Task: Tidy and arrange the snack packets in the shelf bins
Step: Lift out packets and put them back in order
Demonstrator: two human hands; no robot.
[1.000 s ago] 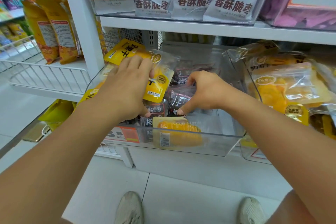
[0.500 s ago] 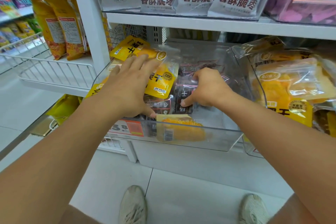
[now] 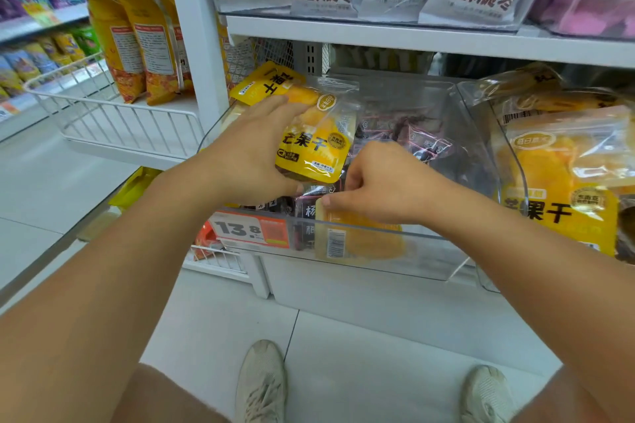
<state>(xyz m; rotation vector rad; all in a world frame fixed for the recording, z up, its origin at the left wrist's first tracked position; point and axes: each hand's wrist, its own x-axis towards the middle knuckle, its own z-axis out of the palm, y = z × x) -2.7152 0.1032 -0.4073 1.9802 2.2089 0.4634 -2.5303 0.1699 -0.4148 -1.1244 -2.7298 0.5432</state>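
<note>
Mango packet (image 3: 314, 144) gripped by left hand (image 3: 247, 154); right hand (image 3: 374, 182) pinches front packet (image 3: 357, 237); dark packets (image 3: 405, 141) behind.

A single view is given, taken from a wide-angle camera worn on the person's head. It is aimed forward and steeply down, so that the clear shelf bin (image 3: 378, 261) is seen from close above at the centre, with straight lines bowed towards the edges. The far upper shelf (image 3: 412, 39) is cut off at the top, and the floor (image 3: 378, 336) and two shoes (image 3: 261, 385) are taken in at the near edge. Both forearms are seen entering from the near corners.
</note>
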